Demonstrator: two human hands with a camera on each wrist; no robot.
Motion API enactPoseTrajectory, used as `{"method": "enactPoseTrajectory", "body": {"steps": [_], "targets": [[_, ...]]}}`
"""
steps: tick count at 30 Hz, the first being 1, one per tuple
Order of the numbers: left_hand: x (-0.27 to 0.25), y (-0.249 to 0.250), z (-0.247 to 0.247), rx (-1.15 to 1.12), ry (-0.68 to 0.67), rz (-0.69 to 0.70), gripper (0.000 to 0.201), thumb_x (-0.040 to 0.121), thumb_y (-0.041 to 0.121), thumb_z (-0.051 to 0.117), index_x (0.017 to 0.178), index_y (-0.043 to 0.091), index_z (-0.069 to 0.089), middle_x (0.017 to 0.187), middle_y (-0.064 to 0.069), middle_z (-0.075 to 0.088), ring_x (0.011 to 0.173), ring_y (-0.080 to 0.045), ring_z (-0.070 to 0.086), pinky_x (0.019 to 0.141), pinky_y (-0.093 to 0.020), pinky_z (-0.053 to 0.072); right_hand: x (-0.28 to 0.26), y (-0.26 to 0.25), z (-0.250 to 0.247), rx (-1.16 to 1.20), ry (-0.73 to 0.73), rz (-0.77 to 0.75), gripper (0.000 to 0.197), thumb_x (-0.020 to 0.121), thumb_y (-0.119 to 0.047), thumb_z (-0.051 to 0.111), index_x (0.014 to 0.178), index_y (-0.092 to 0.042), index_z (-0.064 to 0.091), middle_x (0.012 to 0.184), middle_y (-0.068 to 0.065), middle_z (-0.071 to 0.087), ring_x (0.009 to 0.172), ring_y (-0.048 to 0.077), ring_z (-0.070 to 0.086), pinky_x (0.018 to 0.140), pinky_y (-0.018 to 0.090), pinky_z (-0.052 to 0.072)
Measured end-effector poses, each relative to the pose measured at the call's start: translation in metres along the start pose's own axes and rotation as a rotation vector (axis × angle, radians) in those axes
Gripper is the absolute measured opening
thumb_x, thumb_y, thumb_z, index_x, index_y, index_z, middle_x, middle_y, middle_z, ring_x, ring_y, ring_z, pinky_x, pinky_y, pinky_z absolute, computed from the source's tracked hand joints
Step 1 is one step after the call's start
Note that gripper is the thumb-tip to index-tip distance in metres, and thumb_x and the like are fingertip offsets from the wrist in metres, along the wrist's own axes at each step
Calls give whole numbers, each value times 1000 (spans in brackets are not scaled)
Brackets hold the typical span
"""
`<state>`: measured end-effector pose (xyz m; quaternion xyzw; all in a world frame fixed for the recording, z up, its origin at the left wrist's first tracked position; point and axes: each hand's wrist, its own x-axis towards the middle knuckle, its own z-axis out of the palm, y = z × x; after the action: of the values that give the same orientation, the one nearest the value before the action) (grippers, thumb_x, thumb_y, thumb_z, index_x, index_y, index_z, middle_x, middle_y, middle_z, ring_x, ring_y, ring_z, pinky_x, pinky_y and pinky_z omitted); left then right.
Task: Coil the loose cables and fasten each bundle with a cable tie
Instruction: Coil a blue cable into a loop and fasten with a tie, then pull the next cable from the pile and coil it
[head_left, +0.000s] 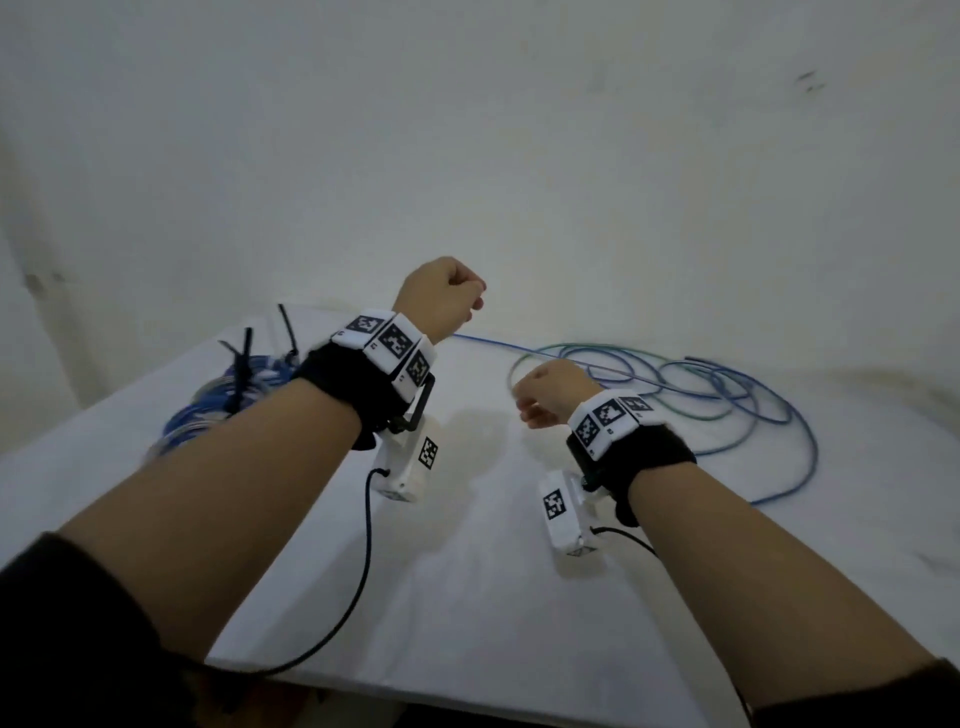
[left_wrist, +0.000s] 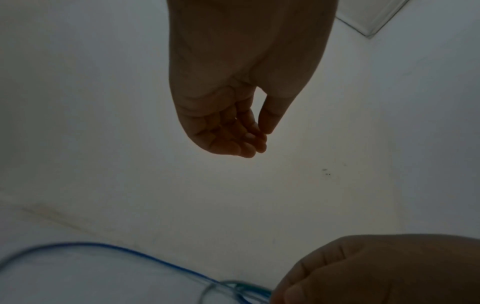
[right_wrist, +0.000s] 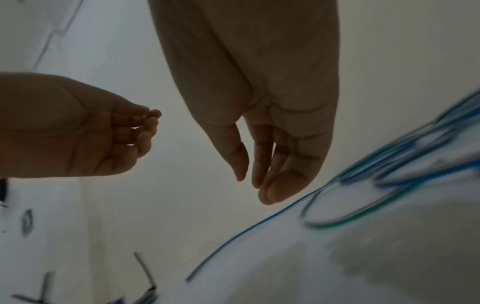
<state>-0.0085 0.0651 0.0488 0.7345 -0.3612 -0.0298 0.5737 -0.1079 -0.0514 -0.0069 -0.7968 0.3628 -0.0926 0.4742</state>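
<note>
Loose blue and green cables (head_left: 727, 400) lie in tangled loops on the white table (head_left: 467, 597) at the right, also seen in the right wrist view (right_wrist: 402, 164). One blue strand (left_wrist: 130, 250) runs leftward, and its free end (right_wrist: 188, 278) rests on the table. My left hand (head_left: 447, 296) is raised above the table near the wall, its fingers loosely curled with nothing in them (right_wrist: 103, 133). Lower and to the right, my right hand (head_left: 545, 397) hovers beside the loops, its fingers (right_wrist: 259, 164) relaxed and empty.
A coiled blue bundle (head_left: 218, 405) with black cable ties (head_left: 241, 364) sticking up sits at the table's left, behind my left forearm. A white wall (head_left: 519, 156) stands right behind the table. The table's front edge (head_left: 415, 696) is close to me.
</note>
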Motion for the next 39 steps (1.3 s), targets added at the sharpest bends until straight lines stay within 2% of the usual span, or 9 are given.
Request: {"method": "enactPoseTrajectory", "body": {"steps": [3,8,14,19,22,25,29,33,39], "targets": [[5,1,45,30,-128,-11,19,89,15,52,72,22,54,71,7,61,62,-11,56,56,-22,44,7,39,-47,-327,97,20,16,87,-11,57,95,1,65,96,17,68,74,24,61,76,37,54],[9,3,102,54,-309,-45,15,91,14,50,77,18,54,74,6,60,63,-9,54,57,-22,44,10,81,-96,-740,45,41,39,89,-21,61,126,-8,58,132,10,55,120,27,52,99,32,44],[9,-4,145,130,-469,-7,9,92,9,49,94,13,57,95,-5,63,78,-15,56,63,-23,45,18,108,-108,-752,16,-12,23,86,-15,63,107,-8,70,112,8,67,103,26,61,81,26,47],[9,-11,158,443,-641,100,26,95,18,45,115,11,60,120,-6,60,113,-20,53,98,-30,39,13,100,-121,-436,41,-206,16,89,-10,59,103,-10,66,93,7,59,86,18,53,68,23,40],[10,-12,158,519,-700,118,28,96,25,44,113,11,61,117,-6,60,112,-21,53,99,-33,38,8,96,-127,-225,37,-296,11,89,-6,56,94,-13,63,97,17,67,84,19,57,80,28,47],[10,-16,155,465,-681,130,20,96,24,45,92,18,64,93,0,64,96,-19,57,90,-30,42,8,97,-131,-166,77,-339,12,90,-7,56,97,-11,65,102,18,69,88,19,60,89,36,47],[13,-22,147,559,-576,169,20,95,27,46,84,23,62,76,8,55,83,-14,54,72,-26,39,13,111,-136,-258,144,-273,19,87,-13,62,107,-14,66,102,5,63,100,19,59,87,27,44],[25,-32,136,668,-379,140,17,92,30,49,82,32,62,89,2,61,95,-22,58,86,-32,45,17,132,-157,-377,270,-122,29,87,-20,64,115,-14,61,120,7,59,112,22,55,90,27,40],[42,-42,131,656,-292,26,22,92,29,50,92,22,71,98,-2,69,86,-22,58,81,-31,48,0,142,-168,-666,-206,46,36,73,-49,73,92,-19,71,77,-8,64,75,10,57,74,27,47]]}}
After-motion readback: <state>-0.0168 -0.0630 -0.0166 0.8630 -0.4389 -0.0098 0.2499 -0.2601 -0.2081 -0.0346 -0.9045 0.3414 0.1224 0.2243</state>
